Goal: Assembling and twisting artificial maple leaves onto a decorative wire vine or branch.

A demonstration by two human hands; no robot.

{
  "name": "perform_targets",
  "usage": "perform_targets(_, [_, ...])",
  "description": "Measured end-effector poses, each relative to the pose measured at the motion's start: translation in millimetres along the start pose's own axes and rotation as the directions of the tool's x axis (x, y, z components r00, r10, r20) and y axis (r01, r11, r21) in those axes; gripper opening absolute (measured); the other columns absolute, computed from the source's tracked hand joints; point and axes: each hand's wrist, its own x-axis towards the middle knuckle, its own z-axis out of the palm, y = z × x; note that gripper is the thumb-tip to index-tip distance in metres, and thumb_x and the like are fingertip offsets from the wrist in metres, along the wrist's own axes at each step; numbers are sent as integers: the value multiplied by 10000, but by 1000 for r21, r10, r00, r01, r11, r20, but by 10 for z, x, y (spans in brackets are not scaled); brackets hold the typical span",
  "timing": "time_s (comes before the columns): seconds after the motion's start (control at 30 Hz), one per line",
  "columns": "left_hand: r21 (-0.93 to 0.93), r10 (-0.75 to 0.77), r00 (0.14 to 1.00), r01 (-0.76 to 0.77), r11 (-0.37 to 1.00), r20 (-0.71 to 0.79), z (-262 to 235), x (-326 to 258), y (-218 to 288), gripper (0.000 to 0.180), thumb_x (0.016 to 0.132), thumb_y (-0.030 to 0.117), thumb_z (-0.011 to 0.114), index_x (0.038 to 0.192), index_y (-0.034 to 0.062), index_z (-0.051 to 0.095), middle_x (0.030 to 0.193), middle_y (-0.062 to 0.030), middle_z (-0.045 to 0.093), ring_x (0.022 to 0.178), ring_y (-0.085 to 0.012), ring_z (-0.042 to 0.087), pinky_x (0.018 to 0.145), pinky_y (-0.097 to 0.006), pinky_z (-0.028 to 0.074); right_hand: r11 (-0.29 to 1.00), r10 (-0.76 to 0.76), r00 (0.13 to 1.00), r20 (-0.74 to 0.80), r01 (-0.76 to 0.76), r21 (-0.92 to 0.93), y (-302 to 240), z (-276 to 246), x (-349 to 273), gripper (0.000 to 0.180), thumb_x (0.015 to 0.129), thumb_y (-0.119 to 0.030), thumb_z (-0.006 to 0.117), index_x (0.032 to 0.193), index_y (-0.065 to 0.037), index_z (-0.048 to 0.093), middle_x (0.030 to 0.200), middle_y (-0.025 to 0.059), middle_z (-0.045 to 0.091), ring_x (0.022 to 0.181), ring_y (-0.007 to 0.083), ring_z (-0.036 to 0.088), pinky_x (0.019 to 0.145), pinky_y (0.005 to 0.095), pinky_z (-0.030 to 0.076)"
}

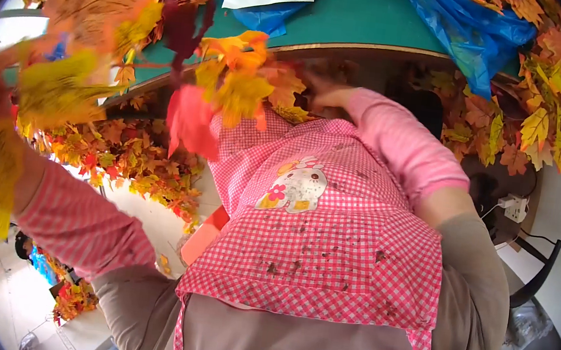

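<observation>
R hand (327,96) nr leaves (241,94), f'arm (405,144) angled inward.

Wkshp w/ green tbl (367,22), fake leaves (241,94)

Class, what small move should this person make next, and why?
I would probably steady the left arm: the yellow and orange leaves near it are blurred, perhaps from swinging, and hide its fingers, while the right hand is close to the edge of the green table.
</observation>
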Motion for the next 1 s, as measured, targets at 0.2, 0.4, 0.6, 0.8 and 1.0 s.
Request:
perform_targets(0.2, [282, -51, 996, 69, 957, -71, -697, 45, -76, 430, 888, 173, 640, 1279, 33, 530, 1138, -81, 591, 831, -139, 596, 725, -287, 533, 975, 206, 975, 87, -197, -107, 119, 900, 419, 362, 812, -193, 674, 1139, -42, 637, 1083, 188, 664, 994, 308, 640, 834, 393, 504])
perform_targets(0.4, [174, -234, 931, 190, 966, 281, 207, -829, 221, 536, 858, 180, 659, 1352, 37, 506, 1221, -89, 573, 897, -159, 627, 772, -296, 540, 953, 284, 889, -359, -220, 209, 371, 816, 345, 250, 870, -123, 619, 1110, -63, 654, 997, 150, 695, 917, 269, 667, 778, 371, 519])
perform_targets(0.6, [136, -307, 547, 330, 934, 779, 1394, -2177, 28, 855, 779, -75, 621, 1534, 47, 238, 1309, -102, 552, 880, -151, 638, 735, -270, 552, 908, -183, 953, -240, 258, 331, -772, 375, -103, 219, 834, -124, 630, 1041, -52, 636, 1010, 125, 671, 963, 327, 633, 836, 401, 496])
perform_targets(0.8, [162, -184, 461, 87, 983, 868, 1753, -2613, -503, 474, 823, -47, 593, 1291, 19, 555, 1068, -96, 683, 908, -150, 647, 797, -294, 524, 887, -393, 919, -31, 388, 250, -1630, -56, -356, 265, 819, -156, 678, 1062, -70, 615, 1030, 115, 638, 1001, 334, 595, 843, 427, 476])
perform_targets(1.0, [-39, -389, 688, 518, 855, 613, 1294, -2317, -315, 278, 807, -43, 487, 1027, -8, 653, 909, -84, 699, 696, -126, 653, 573, -236, 516, 862, -274, 944, 182, 158, 481, -1300, -709, -674, 513, 880, -259, 698, 1324, -46, 553, 1212, 149, 649, 1090, 236, 633, 936, 353, 495])
